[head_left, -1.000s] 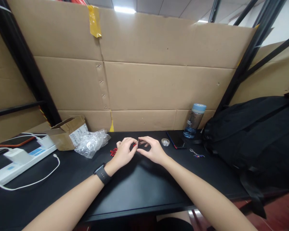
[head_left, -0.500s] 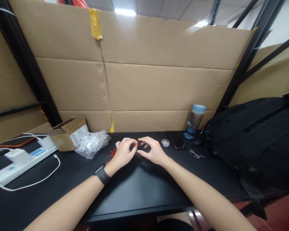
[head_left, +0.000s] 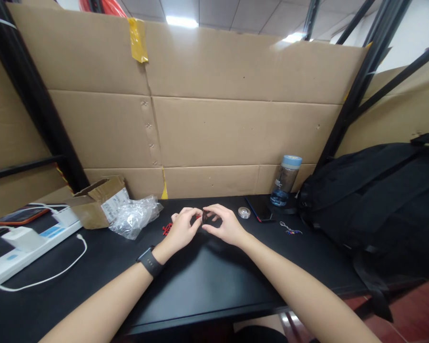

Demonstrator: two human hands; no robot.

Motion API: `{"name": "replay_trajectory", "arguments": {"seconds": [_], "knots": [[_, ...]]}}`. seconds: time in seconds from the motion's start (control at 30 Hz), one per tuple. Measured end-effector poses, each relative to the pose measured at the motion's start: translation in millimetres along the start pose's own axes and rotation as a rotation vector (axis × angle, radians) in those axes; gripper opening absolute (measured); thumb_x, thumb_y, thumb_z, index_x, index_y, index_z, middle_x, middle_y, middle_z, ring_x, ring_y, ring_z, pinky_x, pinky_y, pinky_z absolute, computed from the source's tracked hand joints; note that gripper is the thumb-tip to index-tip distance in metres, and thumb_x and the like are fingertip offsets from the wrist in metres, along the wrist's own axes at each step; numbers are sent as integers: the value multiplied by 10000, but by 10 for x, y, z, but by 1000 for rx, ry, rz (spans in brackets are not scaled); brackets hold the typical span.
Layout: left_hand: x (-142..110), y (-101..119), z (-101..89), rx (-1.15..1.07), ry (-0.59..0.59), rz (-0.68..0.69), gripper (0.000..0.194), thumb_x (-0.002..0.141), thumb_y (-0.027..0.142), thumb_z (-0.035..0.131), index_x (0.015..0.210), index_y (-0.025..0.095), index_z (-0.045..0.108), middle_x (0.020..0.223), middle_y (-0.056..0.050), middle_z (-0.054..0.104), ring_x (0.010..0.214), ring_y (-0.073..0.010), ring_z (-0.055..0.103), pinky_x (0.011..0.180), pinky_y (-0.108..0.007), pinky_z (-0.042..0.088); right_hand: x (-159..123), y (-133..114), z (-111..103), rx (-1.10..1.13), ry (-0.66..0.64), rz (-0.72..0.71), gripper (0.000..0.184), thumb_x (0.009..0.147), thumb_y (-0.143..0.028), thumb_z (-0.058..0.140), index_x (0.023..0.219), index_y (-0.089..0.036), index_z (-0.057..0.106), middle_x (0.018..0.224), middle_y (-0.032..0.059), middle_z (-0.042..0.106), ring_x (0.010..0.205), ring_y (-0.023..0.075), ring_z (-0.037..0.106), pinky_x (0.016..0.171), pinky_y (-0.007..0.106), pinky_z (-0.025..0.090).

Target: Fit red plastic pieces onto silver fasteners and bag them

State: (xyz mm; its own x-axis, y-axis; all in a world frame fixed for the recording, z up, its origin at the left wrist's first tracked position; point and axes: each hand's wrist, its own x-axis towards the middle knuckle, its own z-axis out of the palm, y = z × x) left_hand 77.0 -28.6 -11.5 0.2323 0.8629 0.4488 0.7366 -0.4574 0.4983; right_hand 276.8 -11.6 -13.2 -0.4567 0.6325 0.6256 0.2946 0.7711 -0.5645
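Note:
Between my two hands, just above the black table, is a small dark brown rounded piece (head_left: 205,217), seen nearly edge-on. My left hand (head_left: 182,229) is closed, thumb and fingertips pinching its left side. My right hand (head_left: 226,224) curves round the other side, its thumb and fingers closed on the rim. Red knotted cord (head_left: 167,229) hangs out beyond my left hand, and a bit of red also shows at the left fingertips. Whether the cord is tied to the dark piece is hidden by my fingers.
A clear tape roll (head_left: 244,212), a phone (head_left: 260,209), a small beaded strap (head_left: 291,229) and a water bottle (head_left: 286,181) stand or lie to the right, before a black backpack (head_left: 375,205). Leftward are crumpled plastic wrap (head_left: 136,216), an open carton (head_left: 96,202) and a power strip (head_left: 35,250).
The whole view has shifted slightly, with the scene sitting a little farther left. Both hands keep their hold on the dark piece, which looks turned a little.

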Motion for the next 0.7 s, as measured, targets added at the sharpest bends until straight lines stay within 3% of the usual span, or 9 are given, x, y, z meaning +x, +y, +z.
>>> {"name": "replay_trajectory", "arguments": {"seconds": [0.37,0.6,0.7], "knots": [[-5,-64,76,-109,41,16,171,927,285,545,963,258,710,1046,-25,737,1042,-219,649,923,-367,458,-18,29,19,46,7,48,494,806,-336,795,1262,-237,634,1169,88,682,959,208,707,822,352,599],[0,-96,99,-116,37,25,168,912,265,548,945,254,713,1040,-32,736,1041,-222,645,919,-372,456,-21,54,35,76,-21,43,497,807,-341,797,1267,-252,628,1180,79,681,1004,219,698,849,362,590],[-7,-41,57,-44,36,12,162,910,283,567,972,271,717,1065,-26,733,1079,-237,627,953,-413,406,-10,56,6,75,-60,71,604,769,-361,829,1307,-255,576,1239,87,648,1028,220,686,832,351,583]]}}
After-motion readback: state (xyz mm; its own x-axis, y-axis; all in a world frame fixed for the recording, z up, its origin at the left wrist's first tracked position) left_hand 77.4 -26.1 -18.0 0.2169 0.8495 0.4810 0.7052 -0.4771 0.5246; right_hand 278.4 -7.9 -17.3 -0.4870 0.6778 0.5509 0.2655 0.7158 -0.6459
